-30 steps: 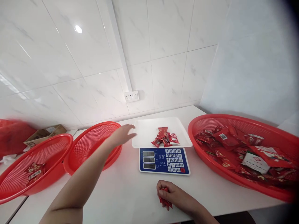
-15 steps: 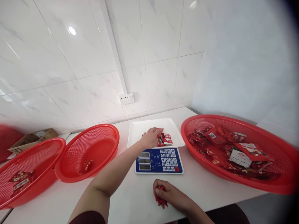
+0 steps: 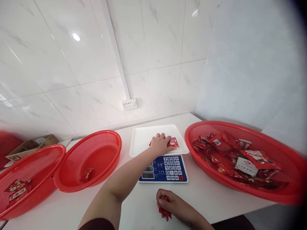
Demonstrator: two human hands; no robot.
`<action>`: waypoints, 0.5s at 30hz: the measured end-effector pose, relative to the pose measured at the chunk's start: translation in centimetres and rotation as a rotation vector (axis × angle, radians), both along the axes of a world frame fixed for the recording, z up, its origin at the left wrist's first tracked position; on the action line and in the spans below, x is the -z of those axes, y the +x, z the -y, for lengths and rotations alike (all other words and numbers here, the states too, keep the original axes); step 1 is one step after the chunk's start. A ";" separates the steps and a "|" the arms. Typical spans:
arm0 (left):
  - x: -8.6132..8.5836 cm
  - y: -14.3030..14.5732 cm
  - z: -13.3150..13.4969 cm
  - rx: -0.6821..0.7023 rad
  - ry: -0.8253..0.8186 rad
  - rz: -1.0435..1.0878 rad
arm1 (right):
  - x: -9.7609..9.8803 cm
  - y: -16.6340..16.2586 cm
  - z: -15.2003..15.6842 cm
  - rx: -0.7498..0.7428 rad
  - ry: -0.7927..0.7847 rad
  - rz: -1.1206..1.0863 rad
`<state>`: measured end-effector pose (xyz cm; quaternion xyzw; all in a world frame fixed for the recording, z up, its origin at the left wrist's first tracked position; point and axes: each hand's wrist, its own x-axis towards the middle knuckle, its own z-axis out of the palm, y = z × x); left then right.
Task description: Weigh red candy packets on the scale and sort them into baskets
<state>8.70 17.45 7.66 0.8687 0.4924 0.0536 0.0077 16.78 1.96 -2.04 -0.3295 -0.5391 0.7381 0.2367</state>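
My left hand (image 3: pixel 160 144) reaches over the white tray (image 3: pixel 139 135) of a digital scale. Its fingers curl down around small red snack packets (image 3: pixel 173 142), which stick out on both sides of the hand. Below the tray is the scale's blue keypad panel (image 3: pixel 160 172), with its displays partly covered by my left forearm. Nearer to me, just above the table, my right hand (image 3: pixel 171 203) is closed around a crumpled red packet (image 3: pixel 165 209); whether it holds more than one I cannot tell.
At right stands a large red plastic basket (image 3: pixel 203 124) with many red packets and a white-labelled one (image 3: pixel 246 166). On the left are a red basket (image 3: pixel 112 135) with a small packet (image 3: pixel 88 174) and another basket (image 3: pixel 54 150) with packets. Behind them sits a cardboard box (image 3: pixel 31 147).
My left hand has shifted slightly right over the packets, covering more of them, and its fingers have closed around them. My right hand stays in nearly the same place with its packet.
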 end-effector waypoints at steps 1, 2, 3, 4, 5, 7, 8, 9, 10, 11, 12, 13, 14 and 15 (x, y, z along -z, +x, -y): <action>0.0 0.0 -0.3 0.003 0.006 -0.002 | 0.0 0.0 0.0 0.001 -0.001 0.001; 0.1 -0.1 -0.7 0.005 0.013 0.000 | 0.0 0.0 0.0 0.003 0.000 0.000; 0.2 -0.2 -1.0 0.004 0.021 0.005 | 0.0 0.0 0.0 0.004 -0.001 -0.002; 0.3 -0.3 -1.3 0.000 0.029 0.011 | -0.1 0.0 0.0 0.006 -0.001 -0.004; 0.4 -0.4 -1.5 -0.006 0.038 0.018 | -0.1 0.0 0.0 0.007 -0.002 -0.005; 0.6 -0.7 -1.9 -0.022 0.059 0.035 | -0.2 0.0 0.0 0.011 -0.006 -0.006; 0.6 -0.9 -2.1 -0.031 0.072 0.046 | -0.2 0.0 0.0 0.013 -0.008 -0.006; 0.4 -1.3 -2.2 -0.041 0.087 0.059 | -0.3 0.0 0.0 0.015 -0.010 -0.006; 0.1 -1.7 -2.3 -0.054 0.105 0.073 | -0.3 0.0 0.0 0.017 -0.012 -0.009; -0.3 -2.2 -2.4 -0.071 0.126 0.090 | -0.2 0.0 0.0 0.018 -0.014 -0.013; -0.9 -2.9 -2.3 -0.093 0.149 0.107 | -0.2 0.0 0.0 0.018 -0.016 -0.016; -1.7 -3.7 -2.3 -0.119 0.174 0.124 | -0.2 0.0 0.0 0.018 -0.018 -0.021; -2.5 -4.7 -2.1 -0.149 0.201 0.140 | -0.1 0.0 0.0 0.016 -0.019 -0.023; -3.4 -5.9 -1.8 -0.183 0.228 0.153 | -0.1 0.0 0.0 0.011 -0.018 -0.023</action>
